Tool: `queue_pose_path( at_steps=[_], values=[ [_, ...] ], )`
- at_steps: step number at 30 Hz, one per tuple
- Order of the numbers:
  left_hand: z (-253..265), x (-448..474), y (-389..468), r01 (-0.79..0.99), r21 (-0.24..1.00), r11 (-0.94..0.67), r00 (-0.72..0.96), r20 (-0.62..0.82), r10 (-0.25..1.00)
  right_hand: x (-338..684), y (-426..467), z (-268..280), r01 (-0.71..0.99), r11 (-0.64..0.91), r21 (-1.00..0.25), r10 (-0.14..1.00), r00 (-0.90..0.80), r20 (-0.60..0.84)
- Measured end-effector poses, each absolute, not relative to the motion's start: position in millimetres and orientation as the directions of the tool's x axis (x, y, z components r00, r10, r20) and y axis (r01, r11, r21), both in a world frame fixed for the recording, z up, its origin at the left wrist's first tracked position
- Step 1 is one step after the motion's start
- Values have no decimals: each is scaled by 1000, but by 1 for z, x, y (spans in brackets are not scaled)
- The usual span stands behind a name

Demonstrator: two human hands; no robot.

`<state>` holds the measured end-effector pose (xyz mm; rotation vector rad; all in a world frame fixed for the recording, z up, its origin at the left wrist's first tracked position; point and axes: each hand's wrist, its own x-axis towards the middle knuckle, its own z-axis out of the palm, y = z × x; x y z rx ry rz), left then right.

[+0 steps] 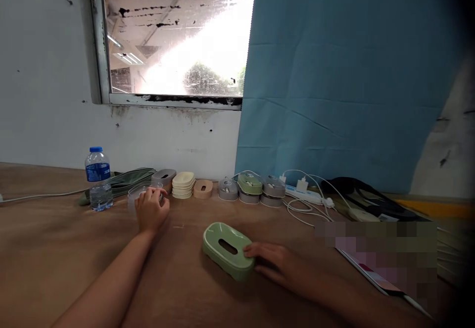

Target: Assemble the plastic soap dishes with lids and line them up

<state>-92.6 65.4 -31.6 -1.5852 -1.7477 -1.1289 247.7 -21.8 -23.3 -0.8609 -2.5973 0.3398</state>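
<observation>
My right hand (272, 263) grips the right end of a light green oval plastic shell (226, 254), fingers on top and thumb at its side. The shell has a rounded rim and a long slot in its top, and is tilted just above or on the brown table. Farther off to the left, my left hand (152, 210) is curled over a clear plastic container (134, 197). Its fingertips are partly hidden at the container's right side. Close to that hand stand a grey oval shell (164, 177), a stack of cream oval pieces (183, 185) and a tan slotted shell (203, 189).
A water bottle (98, 179) stands at the left, before a dark green bag (128, 182). Grey and green oval cases (250, 184) are stacked along the wall. A power strip (304, 194) with white cables, a black strap (356, 194) and a phone-like device (371, 273) lie right.
</observation>
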Motion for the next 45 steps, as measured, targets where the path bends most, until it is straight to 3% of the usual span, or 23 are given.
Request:
queue_pose_path(
  at_steps=[6,14,22,25,27,30,32,36,41,45],
  values=[
    [-39,-76,107,970,49,-238,127,732,669,280,-24,-24,577,767,-280,638,-728,248],
    [-30,-55,183,960,183,-214,48,643,765,276,-24,-30,603,727,-328,683,-686,252],
    [-21,-47,161,915,314,-253,-16,656,755,269,-22,-34,543,772,-330,631,-718,294],
    [-19,-39,117,856,343,-386,58,679,732,267,-20,-37,531,813,-240,583,-738,340],
    [-19,-35,82,666,459,-588,169,675,718,266,-18,-37,549,829,-106,540,-735,410],
    [-20,-36,38,462,532,-710,420,574,703,264,-18,-30,563,823,75,428,-701,571],
    [-19,-39,23,380,572,-727,567,477,672,260,-20,-23,559,823,103,366,-659,657],
    [-15,-45,19,338,575,-745,704,371,606,245,-28,-15,582,813,4,424,-597,681],
    [-15,-45,21,336,533,-776,777,309,548,240,-31,-26,603,780,-169,594,-628,503],
    [-18,-42,19,309,541,-782,795,304,525,244,-28,-32,578,772,-265,632,-649,424]
  ],
)
